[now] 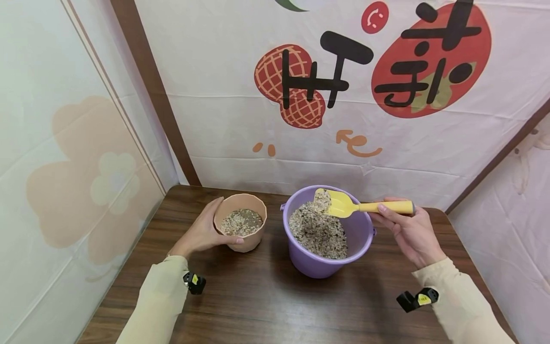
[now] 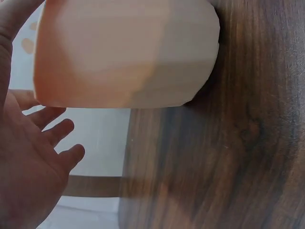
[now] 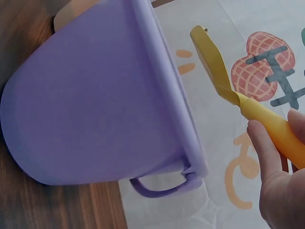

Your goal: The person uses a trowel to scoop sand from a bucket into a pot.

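A yellow scoop (image 1: 341,204) bearing a small heap of grainy, gravel-like mix (image 1: 321,200) is held over a purple bucket (image 1: 315,267). My right hand (image 1: 408,231) grips its handle, palm partly up, to the right of the bucket's rim. More of the speckled mix (image 1: 318,234) fills the lower part of the bucket. On the left stands a peach flower pot (image 1: 249,243) with similar grains (image 1: 241,223) inside. Around its left side goes my left hand (image 1: 210,231), thumb along the front and fingers behind. The left wrist view shows the pot's wall (image 2: 128,52) close up.
Both containers stand on a dark wood table (image 1: 266,306), the pot left of the bucket. A printed white cloth (image 1: 223,110) hangs just behind the table's back edge, with more cloth at both sides. The bucket's handle (image 3: 162,191) hangs at its rim.
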`<action>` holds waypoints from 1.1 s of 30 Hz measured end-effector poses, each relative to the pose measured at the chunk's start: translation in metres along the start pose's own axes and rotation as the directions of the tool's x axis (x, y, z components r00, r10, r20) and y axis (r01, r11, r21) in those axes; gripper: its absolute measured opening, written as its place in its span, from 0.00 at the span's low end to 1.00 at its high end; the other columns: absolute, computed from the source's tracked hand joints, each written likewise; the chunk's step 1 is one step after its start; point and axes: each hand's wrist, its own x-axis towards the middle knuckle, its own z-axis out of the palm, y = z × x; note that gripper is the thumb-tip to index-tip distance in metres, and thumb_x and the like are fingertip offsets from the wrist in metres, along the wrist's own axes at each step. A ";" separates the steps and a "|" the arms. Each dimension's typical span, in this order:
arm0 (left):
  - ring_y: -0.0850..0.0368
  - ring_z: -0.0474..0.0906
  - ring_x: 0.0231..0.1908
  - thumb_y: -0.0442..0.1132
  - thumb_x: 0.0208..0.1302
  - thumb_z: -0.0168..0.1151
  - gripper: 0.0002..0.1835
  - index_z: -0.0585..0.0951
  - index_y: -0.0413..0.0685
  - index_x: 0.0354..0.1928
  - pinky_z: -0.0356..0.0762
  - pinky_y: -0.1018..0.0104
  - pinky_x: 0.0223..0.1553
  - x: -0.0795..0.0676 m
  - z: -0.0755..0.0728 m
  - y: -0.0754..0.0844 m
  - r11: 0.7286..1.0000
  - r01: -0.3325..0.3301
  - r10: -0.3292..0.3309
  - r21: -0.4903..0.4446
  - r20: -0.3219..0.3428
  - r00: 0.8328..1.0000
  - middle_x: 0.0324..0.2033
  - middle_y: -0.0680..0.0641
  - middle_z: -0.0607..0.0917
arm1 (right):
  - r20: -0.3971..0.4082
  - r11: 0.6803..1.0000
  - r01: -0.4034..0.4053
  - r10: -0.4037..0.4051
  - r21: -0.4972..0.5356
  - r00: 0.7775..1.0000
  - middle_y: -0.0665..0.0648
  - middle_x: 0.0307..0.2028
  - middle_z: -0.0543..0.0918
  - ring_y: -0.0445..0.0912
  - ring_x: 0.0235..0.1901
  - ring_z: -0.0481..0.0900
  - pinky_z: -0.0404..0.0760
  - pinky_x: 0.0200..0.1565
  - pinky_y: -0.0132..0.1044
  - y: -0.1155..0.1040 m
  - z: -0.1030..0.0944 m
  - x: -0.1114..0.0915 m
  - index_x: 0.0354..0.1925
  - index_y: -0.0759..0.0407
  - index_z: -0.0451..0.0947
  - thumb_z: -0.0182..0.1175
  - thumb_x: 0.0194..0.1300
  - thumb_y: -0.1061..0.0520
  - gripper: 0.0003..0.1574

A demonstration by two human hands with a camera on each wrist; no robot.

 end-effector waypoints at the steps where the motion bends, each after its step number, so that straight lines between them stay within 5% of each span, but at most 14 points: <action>1: 0.36 0.55 0.73 0.60 0.36 0.86 0.74 0.50 0.37 0.79 0.57 0.37 0.70 0.000 0.001 -0.001 1.000 0.003 -0.003 -0.007 0.000 1.000 0.76 0.35 0.55 | 0.001 1.000 -0.002 0.002 -0.006 1.000 0.65 0.43 0.86 0.53 0.46 0.87 0.78 0.56 0.44 -0.001 0.001 0.001 0.44 0.69 0.82 0.56 0.69 0.77 0.11; 14: 0.36 0.60 0.71 0.56 0.37 0.88 0.72 0.51 0.41 0.79 0.60 0.38 0.69 0.000 0.004 -0.008 0.994 0.030 -0.030 -0.105 0.002 1.000 0.75 0.36 0.58 | 0.039 0.998 -0.026 0.029 -0.065 0.999 0.63 0.42 0.87 0.52 0.46 0.88 0.79 0.56 0.44 -0.004 0.046 0.025 0.45 0.67 0.79 0.62 0.67 0.73 0.09; 33: 0.37 0.61 0.70 0.53 0.36 0.88 0.72 0.52 0.41 0.79 0.60 0.39 0.68 0.001 0.004 -0.007 0.990 0.042 -0.042 -0.135 0.008 0.999 0.74 0.36 0.59 | 0.007 0.972 -0.063 0.066 -0.227 0.998 0.64 0.45 0.80 0.52 0.45 0.87 0.82 0.54 0.46 0.033 0.124 0.067 0.51 0.72 0.75 0.62 0.66 0.74 0.15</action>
